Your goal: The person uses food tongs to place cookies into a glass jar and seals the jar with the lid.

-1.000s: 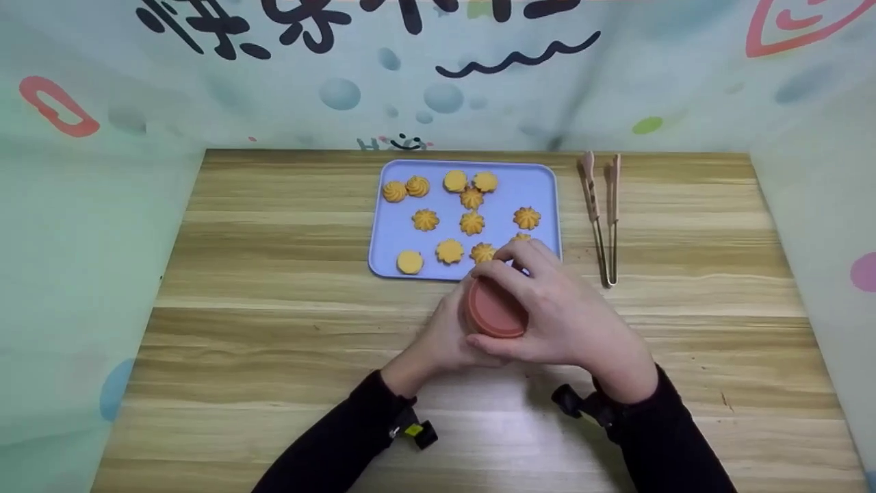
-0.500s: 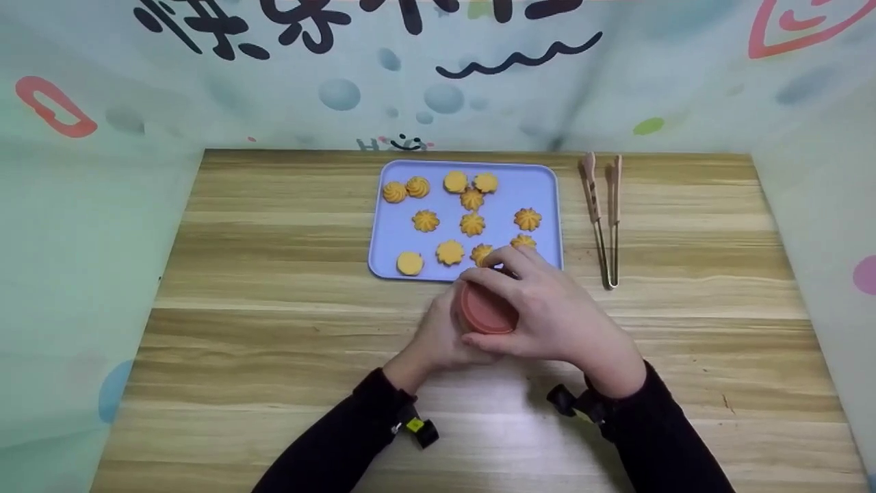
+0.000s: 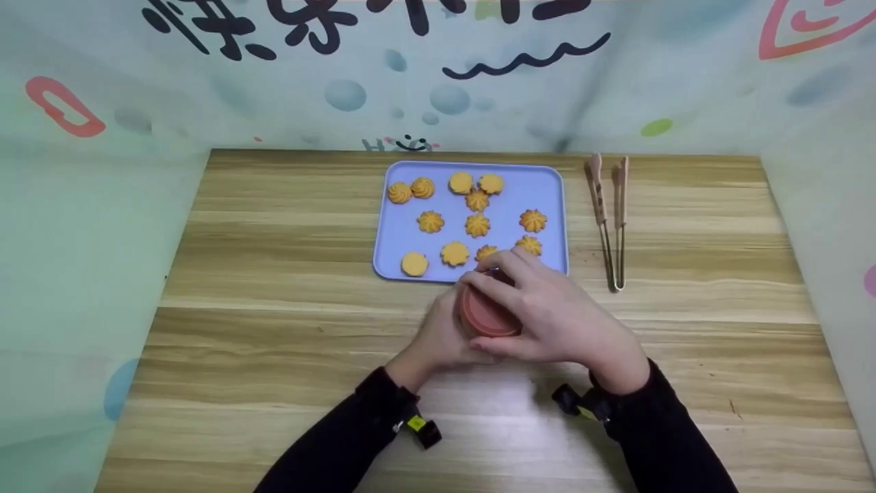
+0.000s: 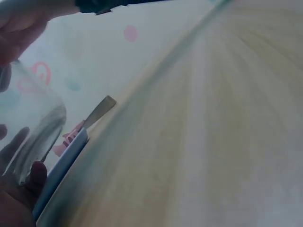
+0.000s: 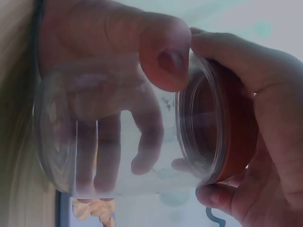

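Observation:
Between both hands is a clear jar with a reddish-brown lid, held over the table just in front of the tray. My left hand wraps round the see-through body, and its fingers show through the wall in the right wrist view. From the other side my right hand grips the lid's rim with thumb and fingers. In the right wrist view the lid sits on or against the jar's mouth; whether it is loose I cannot tell. The left wrist view catches part of the clear jar at its left edge.
Behind the hands lies a lavender tray bearing several golden cookies, some hidden partly by the right hand. Tongs with pink handles lie right of it. A printed curtain closes off the back and sides of the wooden table.
Both hands and the jar have shifted slightly to the left, and the head view has moved a little. The hands keep their hold on the jar and lid.

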Available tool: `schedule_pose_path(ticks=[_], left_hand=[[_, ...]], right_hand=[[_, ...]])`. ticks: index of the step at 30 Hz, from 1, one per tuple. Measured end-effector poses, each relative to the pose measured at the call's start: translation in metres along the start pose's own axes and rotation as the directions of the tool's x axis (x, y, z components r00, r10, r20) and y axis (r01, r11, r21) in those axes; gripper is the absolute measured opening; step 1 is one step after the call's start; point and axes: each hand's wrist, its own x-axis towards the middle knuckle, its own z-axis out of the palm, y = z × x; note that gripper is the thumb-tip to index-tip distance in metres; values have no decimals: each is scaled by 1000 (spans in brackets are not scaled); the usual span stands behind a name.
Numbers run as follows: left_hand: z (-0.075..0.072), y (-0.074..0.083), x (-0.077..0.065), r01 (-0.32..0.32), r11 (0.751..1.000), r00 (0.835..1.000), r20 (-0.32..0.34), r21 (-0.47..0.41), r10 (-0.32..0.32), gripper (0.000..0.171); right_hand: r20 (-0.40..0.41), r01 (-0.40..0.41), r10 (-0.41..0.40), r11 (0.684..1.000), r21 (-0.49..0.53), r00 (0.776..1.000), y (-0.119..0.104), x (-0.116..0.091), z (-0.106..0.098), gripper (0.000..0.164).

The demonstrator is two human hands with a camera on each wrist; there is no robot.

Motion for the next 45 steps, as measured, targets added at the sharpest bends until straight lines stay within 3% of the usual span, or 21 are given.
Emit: schedule_pose_path(ticks=[3, 8, 14, 18, 22, 29, 34, 41, 45], left_hand=[[-1, 0, 0, 34, 999, 998, 54, -40, -32, 92], [-3, -2, 2, 48, 991, 990, 140, -126, -30, 87], [-2, -7, 2, 28, 988, 995, 101, -151, -13, 92], [1, -8, 4, -5, 986, 998, 59, -168, 15, 90], [2, -5, 4, 17, 986, 998, 59, -167, -7, 86], [2, -2, 4, 35, 997, 999, 26, -73, -33, 84], [2, -2, 4, -14, 998, 1000, 2, -55, 14, 84], [2, -2, 4, -16, 999, 1000, 5, -52, 16, 84], [3, -3, 2, -28, 999, 1000, 3, -32, 29, 88]], right_hand=[[40, 14, -14, 1000, 19, 999, 1, -2, -1, 69], [89, 17, -25, 996, 84, 996, 2, -6, -5, 70], [72, 2, -12, 990, 141, 997, 6, -9, -14, 85], [-2, -115, 115, 992, 58, 993, 4, -11, -22, 88], [-85, -249, 244, 968, -42, 966, -4, -11, -22, 84], [-90, -332, 321, 930, -157, 943, -15, -5, -13, 93], [-59, -273, 268, 956, -103, 962, -13, -5, -10, 81], [22, -109, 110, 993, -32, 994, -10, -4, -10, 81], [39, -14, 11, 997, 75, 999, -7, -5, -12, 76]])
